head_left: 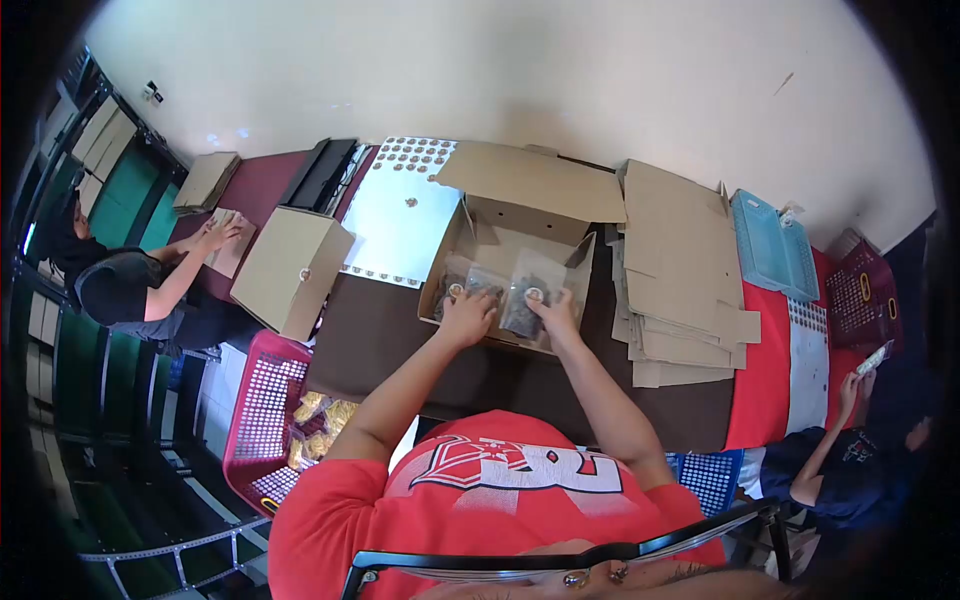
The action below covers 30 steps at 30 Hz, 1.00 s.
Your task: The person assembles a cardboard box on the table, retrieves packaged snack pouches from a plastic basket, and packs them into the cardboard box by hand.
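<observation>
In front of me an open cardboard box lies with its lid folded back towards the wall. My right hand grips a clear plastic packet of dark contents at its right side, by a round sticker. Over the left part of the box, my left hand has its fingers on another clear packet of the same dark contents. A second round sticker shows beside those fingers. The undersides of the packets are hidden.
Flattened cardboard is stacked to the right, with a blue basket beyond. A sticker sheet and closed box stand left. A magenta basket holds gold packets. Co-workers are at both sides, one holding a packet.
</observation>
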Motion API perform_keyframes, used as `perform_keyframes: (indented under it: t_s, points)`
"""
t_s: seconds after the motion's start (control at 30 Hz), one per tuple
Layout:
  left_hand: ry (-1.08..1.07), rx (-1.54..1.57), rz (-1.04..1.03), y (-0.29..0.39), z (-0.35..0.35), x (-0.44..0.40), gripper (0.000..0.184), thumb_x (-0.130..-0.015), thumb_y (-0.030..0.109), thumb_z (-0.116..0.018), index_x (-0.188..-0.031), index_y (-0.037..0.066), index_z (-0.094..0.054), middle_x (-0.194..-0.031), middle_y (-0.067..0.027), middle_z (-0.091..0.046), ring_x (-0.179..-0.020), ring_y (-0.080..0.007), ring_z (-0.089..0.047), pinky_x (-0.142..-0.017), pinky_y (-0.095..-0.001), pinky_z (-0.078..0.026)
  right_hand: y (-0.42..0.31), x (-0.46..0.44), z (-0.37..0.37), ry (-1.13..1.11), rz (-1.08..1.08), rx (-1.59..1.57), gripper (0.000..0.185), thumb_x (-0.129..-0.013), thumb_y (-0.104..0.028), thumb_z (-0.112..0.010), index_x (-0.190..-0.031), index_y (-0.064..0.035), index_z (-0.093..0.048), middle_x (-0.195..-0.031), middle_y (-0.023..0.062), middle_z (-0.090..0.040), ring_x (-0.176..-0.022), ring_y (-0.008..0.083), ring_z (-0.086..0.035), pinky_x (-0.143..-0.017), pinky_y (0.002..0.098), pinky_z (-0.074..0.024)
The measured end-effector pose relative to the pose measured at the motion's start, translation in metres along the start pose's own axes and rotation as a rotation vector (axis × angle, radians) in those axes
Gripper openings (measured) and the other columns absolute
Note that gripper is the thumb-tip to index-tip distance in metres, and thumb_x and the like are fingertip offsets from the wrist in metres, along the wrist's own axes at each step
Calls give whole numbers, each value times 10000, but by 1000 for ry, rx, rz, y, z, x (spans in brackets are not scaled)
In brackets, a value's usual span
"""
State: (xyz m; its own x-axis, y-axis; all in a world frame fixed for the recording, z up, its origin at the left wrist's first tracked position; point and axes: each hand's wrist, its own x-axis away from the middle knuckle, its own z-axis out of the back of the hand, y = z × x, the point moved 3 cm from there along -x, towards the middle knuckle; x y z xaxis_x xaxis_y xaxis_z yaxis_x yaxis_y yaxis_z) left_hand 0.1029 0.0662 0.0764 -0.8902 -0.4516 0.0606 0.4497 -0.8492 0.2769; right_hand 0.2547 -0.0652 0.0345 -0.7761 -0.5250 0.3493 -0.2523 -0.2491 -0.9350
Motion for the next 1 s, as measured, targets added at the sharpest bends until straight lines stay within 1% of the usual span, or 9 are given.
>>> perform_keyframes:
  t_s: [0.13,0.23,0.43,0.5,0.6,0.7,0.77,0.83,1.0]
  points:
    - [-183,-42,-60,-13,-20,-8,377,-925,337,-428,-1190,127,-594,-1364,-68,-488,-1227,-343,-466,-935,-590,-396,95,-67,-40,-115,-315,-68,1017,-681,-93,-825,-1432,-113,-139,-1383,125,-381,-1320,325,-315,-1000,485,-377]
    - [-169,-78,-33,-17,-12,-6,397,-918,341,-437,-1208,112,-582,-1360,-70,-498,-1182,-375,-504,-910,-572,-430,42,-24,-43,-58,-364,-15,997,-705,-113,-815,-1440,-119,-141,-1402,125,-347,-1313,328,-323,-983,513,-395]
    - [-196,-72,-193,-41,-14,-12,506,-906,355,-453,-1332,83,-481,-1416,-57,-451,-1198,-381,-488,-920,-552,-433,21,-10,-41,-137,-251,402,921,-761,-312,-772,-1429,-88,-179,-1327,174,-425,-1113,324,-537,-702,416,-556]
    - [-248,-74,-215,-42,-14,-6,476,-917,355,-441,-1321,111,-500,-1441,-50,-418,-1238,-376,-455,-967,-546,-402,15,-6,-47,-115,-14,877,854,-778,-311,-754,-1396,-23,-239,-1247,225,-497,-1017,305,-589,-589,374,-563]
    - [-205,-55,-203,-36,-1,1,484,-916,360,-441,-1334,122,-488,-1453,-69,-397,-1289,-388,-387,-1017,-577,-331,-11,12,-59,-203,-346,599,788,-796,-319,-728,-1358,30,-301,-1227,271,-521,-1009,332,-605,-708,413,-563]
    - [-115,-63,-265,-33,6,6,489,-915,359,-438,-1349,136,-477,-1463,-96,-377,-1323,-397,-336,-1045,-586,-292,-19,18,-77,-161,-194,596,732,-811,-310,-703,-1333,54,-341,-1242,288,-516,-1082,382,-573,-879,439,-508]
    - [-86,-85,-336,-33,7,7,491,-915,357,-436,-1355,143,-473,-1468,-109,-366,-1336,-401,-316,-1057,-587,-276,10,5,-87,-121,-132,772,711,-825,-327,-679,-1336,34,-341,-1186,292,-536,-967,384,-630,-769,411,-543]
    - [-143,-27,-299,-36,3,3,513,-906,356,-432,-1367,133,-464,-1456,-119,-385,-1331,-411,-323,-1075,-598,-234,12,5,-91,-35,-86,919,727,-817,-358,-681,-1341,31,-361,-1216,294,-522,-1080,397,-577,-902,437,-490]
    - [-171,-36,-322,-35,0,4,524,-892,355,-432,-1370,144,-464,-1461,-127,-379,-1333,-428,-315,-1072,-627,-209,13,10,-87,-66,-172,907,708,-833,-371,-651,-1348,26,-371,-1267,286,-502,-1156,392,-528,-976,438,-434]
